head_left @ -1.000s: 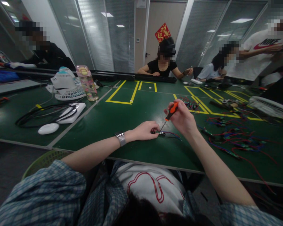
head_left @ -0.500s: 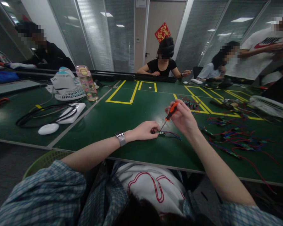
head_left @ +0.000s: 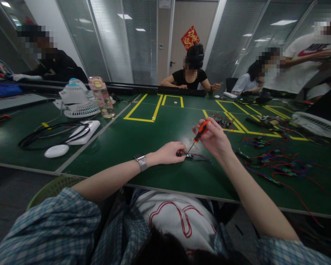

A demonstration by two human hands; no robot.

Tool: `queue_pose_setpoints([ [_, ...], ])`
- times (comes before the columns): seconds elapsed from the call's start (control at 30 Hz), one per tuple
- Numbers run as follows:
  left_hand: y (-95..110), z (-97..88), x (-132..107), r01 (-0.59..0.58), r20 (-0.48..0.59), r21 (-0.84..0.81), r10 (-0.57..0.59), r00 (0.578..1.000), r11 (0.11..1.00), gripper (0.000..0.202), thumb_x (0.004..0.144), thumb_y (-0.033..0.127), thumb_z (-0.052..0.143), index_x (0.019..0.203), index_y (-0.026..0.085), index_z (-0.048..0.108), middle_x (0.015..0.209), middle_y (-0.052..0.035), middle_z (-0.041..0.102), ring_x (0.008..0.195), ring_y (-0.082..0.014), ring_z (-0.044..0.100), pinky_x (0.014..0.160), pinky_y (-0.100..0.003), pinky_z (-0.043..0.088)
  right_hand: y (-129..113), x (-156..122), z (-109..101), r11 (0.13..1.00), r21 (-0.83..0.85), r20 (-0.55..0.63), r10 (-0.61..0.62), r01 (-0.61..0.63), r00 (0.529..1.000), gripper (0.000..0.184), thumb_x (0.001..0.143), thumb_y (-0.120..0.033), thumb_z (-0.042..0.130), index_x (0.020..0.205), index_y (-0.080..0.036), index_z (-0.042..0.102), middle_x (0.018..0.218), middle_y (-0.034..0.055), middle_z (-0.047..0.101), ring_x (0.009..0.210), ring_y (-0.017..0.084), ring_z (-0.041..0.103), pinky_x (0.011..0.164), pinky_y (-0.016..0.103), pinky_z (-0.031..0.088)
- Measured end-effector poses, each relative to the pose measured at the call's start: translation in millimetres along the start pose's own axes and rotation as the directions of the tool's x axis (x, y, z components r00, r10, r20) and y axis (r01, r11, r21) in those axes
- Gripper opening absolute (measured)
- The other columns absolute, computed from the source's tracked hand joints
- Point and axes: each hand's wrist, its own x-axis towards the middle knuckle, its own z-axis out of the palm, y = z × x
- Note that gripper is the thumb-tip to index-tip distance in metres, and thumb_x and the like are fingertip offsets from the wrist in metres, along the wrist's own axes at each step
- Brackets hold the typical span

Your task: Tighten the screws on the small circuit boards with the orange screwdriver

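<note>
My right hand (head_left: pixel 213 139) is closed around a small screwdriver with an orange and black handle (head_left: pixel 200 132), held tilted so its tip points down and left onto a small wired part (head_left: pixel 189 156) on the green table (head_left: pixel 143 140). My left hand (head_left: pixel 169 152), with a watch on its wrist, is closed and pins that part to the table at its left end. Blue and red wires trail from the part to the right.
A heap of red, blue and green wired parts (head_left: pixel 273 162) lies to the right. At left are a white fan (head_left: pixel 77 97), a pink bottle (head_left: pixel 101 96), black cable (head_left: pixel 52 132) and a white puck (head_left: pixel 56 151). Other people sit along the far edge. Yellow tape marks the table.
My hands have stayed almost still; the right hand with the screwdriver shifted only slightly. The person across the table drew a hand in closer.
</note>
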Motion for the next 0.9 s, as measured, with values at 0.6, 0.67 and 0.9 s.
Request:
queue_pose_setpoints([
  [0.6, 2.0, -1.1, 0.4, 0.023, 0.014, 0.006, -0.023, 1.0, 1.0, 0.009, 0.081, 0.019, 0.062, 0.089, 0.014, 0.065, 0.087, -0.0028, 0.063, 0.074, -0.0125, 0.057, 0.067, -0.021, 0.043, -0.8, -1.2, -0.8, 1.0, -0.022, 0.019, -0.006, 0.006, 1.0, 0.027, 0.059, -0.032, 0.089, 0.076, -0.028, 0.068, 0.081, -0.0055, 0.068, 0.075, 0.011, 0.063, 0.088, 0.034, 0.054],
  [0.67, 1.9, -1.0, 0.5, 0.02, 0.007, 0.007, -0.02, 1.0, 1.0, 0.009, 0.081, 0.019, 0.062, 0.088, 0.014, 0.065, 0.086, -0.0025, 0.063, 0.074, -0.0123, 0.057, 0.066, -0.021, 0.042, -1.1, -1.4, -0.2, 1.0, -0.011, 0.01, -0.003, 0.003, 1.0, 0.028, 0.057, -0.031, 0.09, 0.075, -0.028, 0.069, 0.081, -0.0057, 0.068, 0.075, 0.011, 0.063, 0.087, 0.033, 0.054],
  [0.9, 0.4, -0.2, 0.2, 0.005, 0.0, 0.0, -0.005, 1.0, 1.0, 0.009, 0.082, 0.02, 0.062, 0.089, 0.014, 0.065, 0.086, -0.0026, 0.063, 0.074, -0.0126, 0.057, 0.068, -0.021, 0.043, -2.6, -2.8, 1.9, 1.0, -0.031, 0.017, -0.003, 0.003, 1.0, 0.028, 0.057, -0.032, 0.089, 0.074, -0.028, 0.067, 0.081, -0.0055, 0.067, 0.074, 0.011, 0.062, 0.086, 0.033, 0.055],
])
